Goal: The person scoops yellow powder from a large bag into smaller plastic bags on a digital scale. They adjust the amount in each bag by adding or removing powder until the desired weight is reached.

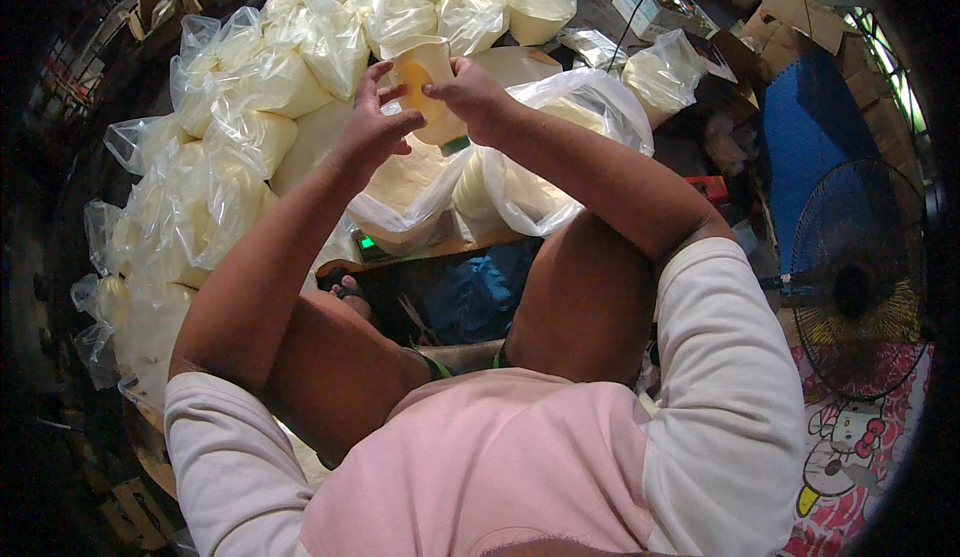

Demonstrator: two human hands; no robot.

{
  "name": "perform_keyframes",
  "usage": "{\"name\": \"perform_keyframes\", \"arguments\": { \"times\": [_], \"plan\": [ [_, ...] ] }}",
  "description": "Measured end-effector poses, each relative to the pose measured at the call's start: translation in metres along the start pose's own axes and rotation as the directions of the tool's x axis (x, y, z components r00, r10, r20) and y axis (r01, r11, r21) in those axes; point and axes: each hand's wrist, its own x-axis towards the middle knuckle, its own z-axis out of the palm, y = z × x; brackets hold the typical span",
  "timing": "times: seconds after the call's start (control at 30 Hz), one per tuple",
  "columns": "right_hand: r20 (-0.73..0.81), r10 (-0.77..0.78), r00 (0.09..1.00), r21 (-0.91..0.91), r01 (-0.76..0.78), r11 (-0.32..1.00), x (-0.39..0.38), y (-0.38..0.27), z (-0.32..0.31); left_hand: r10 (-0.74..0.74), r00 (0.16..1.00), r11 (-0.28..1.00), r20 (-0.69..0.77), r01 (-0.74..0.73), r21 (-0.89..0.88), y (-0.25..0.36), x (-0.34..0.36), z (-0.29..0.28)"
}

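Observation:
Over the open bags, my right hand point(472, 102) grips a translucent, yellowish cup-like container point(432, 67), with its thumb across the front. My left hand point(378, 122) is at the container's left side with its fingers spread apart; its fingertips are at the wall, and I cannot tell how firmly they touch. Beneath the hands is an open clear plastic bag point(400, 219) of pale cream powder. To its right is another open bag point(545, 197) with similar contents. A small green-lit display point(367, 242) shows below the left bag.
Several filled clear bags point(225, 147) of cream powder are piled at the left and back. One more bag point(660, 72) stands back right, near a box point(650, 7). A blue panel point(815, 137) and a black fan point(855, 287) are on the right.

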Motion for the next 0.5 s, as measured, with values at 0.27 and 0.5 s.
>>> {"name": "perform_keyframes", "arguments": {
  "times": [0.27, 0.5],
  "plan": [
    [0.04, -0.006, 0.999, 0.04, 0.004, 0.999, 0.004, -0.004, -0.006, 0.281, 0.948, 0.921, -0.146, -0.224, 0.318, -0.012, 0.008, -0.002],
    [0.057, 0.003, 0.998, 0.058, -0.006, 0.998, 0.0, -0.008, -0.005, 0.253, 0.967, 0.932, -0.021, -0.238, 0.273, -0.015, 0.006, 0.0]
  ]
}}
